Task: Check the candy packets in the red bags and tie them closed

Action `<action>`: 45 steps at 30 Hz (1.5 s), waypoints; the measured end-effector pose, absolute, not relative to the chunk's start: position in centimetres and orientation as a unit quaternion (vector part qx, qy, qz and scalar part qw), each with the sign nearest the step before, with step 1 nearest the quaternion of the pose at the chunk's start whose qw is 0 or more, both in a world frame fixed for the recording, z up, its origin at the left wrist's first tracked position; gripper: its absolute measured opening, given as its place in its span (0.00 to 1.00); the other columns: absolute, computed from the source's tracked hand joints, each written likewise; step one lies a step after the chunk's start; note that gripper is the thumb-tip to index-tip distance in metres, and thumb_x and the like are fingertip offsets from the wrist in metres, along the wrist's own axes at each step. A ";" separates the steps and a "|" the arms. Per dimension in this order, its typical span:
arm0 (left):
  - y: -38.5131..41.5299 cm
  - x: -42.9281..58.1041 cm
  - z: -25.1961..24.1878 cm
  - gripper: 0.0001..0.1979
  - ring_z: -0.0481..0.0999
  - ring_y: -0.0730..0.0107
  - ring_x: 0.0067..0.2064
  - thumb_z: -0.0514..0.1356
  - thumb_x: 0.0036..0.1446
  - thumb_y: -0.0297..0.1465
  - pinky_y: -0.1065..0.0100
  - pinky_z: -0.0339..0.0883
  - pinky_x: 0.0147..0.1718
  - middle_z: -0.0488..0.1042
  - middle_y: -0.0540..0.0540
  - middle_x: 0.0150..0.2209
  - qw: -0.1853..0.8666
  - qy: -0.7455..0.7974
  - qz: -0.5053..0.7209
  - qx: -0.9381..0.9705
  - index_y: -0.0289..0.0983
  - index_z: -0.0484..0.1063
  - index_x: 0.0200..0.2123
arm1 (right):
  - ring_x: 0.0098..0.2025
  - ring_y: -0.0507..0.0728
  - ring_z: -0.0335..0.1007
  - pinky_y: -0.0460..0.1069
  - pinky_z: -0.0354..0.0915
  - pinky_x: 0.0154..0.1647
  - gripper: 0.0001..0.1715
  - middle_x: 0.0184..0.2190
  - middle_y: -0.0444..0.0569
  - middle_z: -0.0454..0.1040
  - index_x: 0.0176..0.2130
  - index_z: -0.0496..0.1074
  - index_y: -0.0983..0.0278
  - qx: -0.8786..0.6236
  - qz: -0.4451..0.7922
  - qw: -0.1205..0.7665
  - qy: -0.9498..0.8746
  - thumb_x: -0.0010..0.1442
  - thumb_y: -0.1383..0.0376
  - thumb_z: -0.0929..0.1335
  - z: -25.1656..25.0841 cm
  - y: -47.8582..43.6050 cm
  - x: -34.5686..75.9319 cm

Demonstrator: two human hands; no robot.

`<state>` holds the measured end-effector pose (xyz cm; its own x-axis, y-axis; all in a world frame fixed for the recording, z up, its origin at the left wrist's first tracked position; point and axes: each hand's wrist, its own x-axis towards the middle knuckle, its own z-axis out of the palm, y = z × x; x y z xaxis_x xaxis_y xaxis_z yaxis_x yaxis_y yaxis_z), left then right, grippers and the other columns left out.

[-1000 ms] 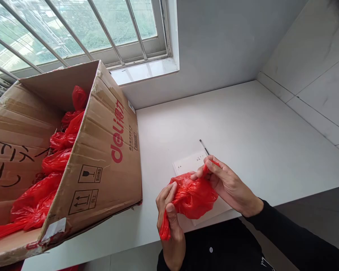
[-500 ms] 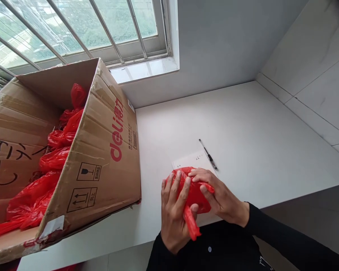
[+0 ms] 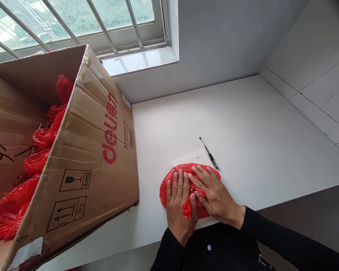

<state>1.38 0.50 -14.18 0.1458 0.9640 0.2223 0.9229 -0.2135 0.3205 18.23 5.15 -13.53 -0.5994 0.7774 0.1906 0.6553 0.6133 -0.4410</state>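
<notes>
A red plastic bag, flattened and bulging at its edges, lies on the white table. My left hand rests flat on its left part, fingers stretched out. Across the right part lies my right hand, palm down with fingers extended. Twisted red handle ends of the bag poke up between the two hands. What the bag contains is hidden. Beneath its far edge a sheet of paper with small handwriting sticks out. A black pen lies beside the paper, just beyond my right fingers.
On the left a large open cardboard box stands on the table, with several red plastic bags inside. Behind are a barred window and a grey wall. Tiled wall borders the right side.
Both hands have gone from cupping the bag to lying flat on it. The bag has spread wider and covers more of the paper. The view has shifted slightly, moving the box leftward in frame.
</notes>
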 end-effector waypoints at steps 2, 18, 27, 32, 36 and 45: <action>0.5 1.4 -14.4 0.32 0.48 0.58 0.74 0.50 0.67 0.29 0.51 0.41 0.72 0.54 0.41 0.72 0.060 0.626 0.188 0.754 0.34 0.47 0.73 | 0.75 0.67 0.43 0.70 0.52 0.71 0.39 0.73 0.56 0.50 0.74 0.43 0.63 -0.407 0.162 0.178 -0.881 0.72 0.61 0.60 -13.7 5.1 18.2; 0.4 1.8 -14.7 0.34 0.47 0.56 0.74 0.50 0.66 0.28 0.48 0.47 0.71 0.50 0.41 0.73 0.104 0.632 0.185 0.745 0.35 0.43 0.73 | 0.74 0.66 0.44 0.69 0.52 0.72 0.40 0.73 0.54 0.50 0.75 0.39 0.60 -0.413 0.209 0.170 -0.870 0.72 0.60 0.60 -14.5 5.0 18.3; -0.5 1.7 -10.0 0.38 0.49 0.51 0.74 0.57 0.62 0.31 0.44 0.48 0.71 0.53 0.38 0.72 0.208 0.615 0.290 0.703 0.35 0.46 0.72 | 0.71 0.66 0.53 0.68 0.60 0.68 0.32 0.69 0.52 0.59 0.69 0.57 0.55 -0.436 0.328 0.242 -0.802 0.70 0.57 0.64 -10.8 5.5 20.0; -0.4 2.7 -6.3 0.31 0.69 0.59 0.61 0.57 0.59 0.27 0.50 0.63 0.64 0.71 0.43 0.58 0.278 0.591 0.475 0.589 0.41 0.61 0.66 | 0.60 0.62 0.67 0.65 0.57 0.69 0.20 0.54 0.50 0.72 0.59 0.69 0.54 -0.390 0.279 0.319 -0.817 0.69 0.65 0.65 -9.3 6.1 19.7; 0.0 3.2 -5.5 0.27 0.74 0.61 0.51 0.57 0.60 0.26 0.56 0.73 0.53 0.74 0.41 0.50 0.332 0.572 0.510 0.549 0.39 0.65 0.63 | 0.54 0.62 0.70 0.62 0.62 0.63 0.19 0.49 0.50 0.74 0.57 0.70 0.56 -0.330 0.249 0.332 -0.848 0.68 0.68 0.65 -10.0 5.9 19.7; -2.2 1.8 -7.7 0.33 0.70 0.52 0.54 0.65 0.53 0.33 0.48 0.66 0.56 0.71 0.41 0.55 0.219 0.666 0.311 0.642 0.43 0.64 0.63 | 0.47 0.65 0.76 0.59 0.73 0.45 0.25 0.50 0.49 0.78 0.58 0.72 0.53 -0.399 0.229 0.247 -0.853 0.66 0.49 0.65 -13.7 5.9 22.7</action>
<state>1.79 -2.16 -7.67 -0.0795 0.9910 0.1080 0.7194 -0.0179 0.6943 22.70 5.92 -13.68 -0.5598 0.7935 0.2388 0.5671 0.5770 -0.5877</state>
